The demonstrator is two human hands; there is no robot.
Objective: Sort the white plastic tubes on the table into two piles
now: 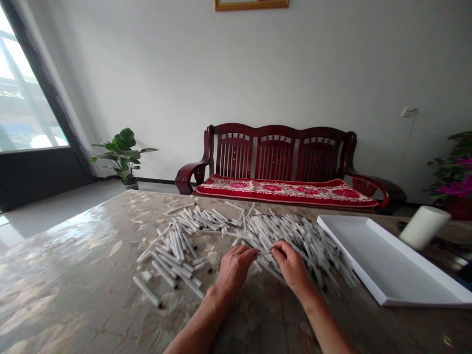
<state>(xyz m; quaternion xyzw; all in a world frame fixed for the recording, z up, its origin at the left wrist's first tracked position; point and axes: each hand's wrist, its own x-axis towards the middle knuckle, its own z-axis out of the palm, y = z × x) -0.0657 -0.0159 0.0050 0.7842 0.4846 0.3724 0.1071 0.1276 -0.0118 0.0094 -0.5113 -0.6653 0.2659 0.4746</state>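
Observation:
My left hand [236, 265] and my right hand [290, 264] meet over the near edge of a heap of loose white pen-like tubes. Between their fingertips runs one slim white tube [263, 254], gripped at its left end by my left hand and at its right end by my right. My fingers cover both of its ends. The large pile of white tubes [295, 236], some with dark ends, spreads behind and right of my hands. A looser group of tubes [177, 243] lies to the left, and a single black-tipped tube [147, 292] rests nearest the front.
On the right of the patterned table [73, 275] sits a shallow white tray [398, 263], with a white cylinder [425, 227] beyond it. Behind the table stands a dark red wooden bench [276, 157]. A potted plant [125, 152] is at the left.

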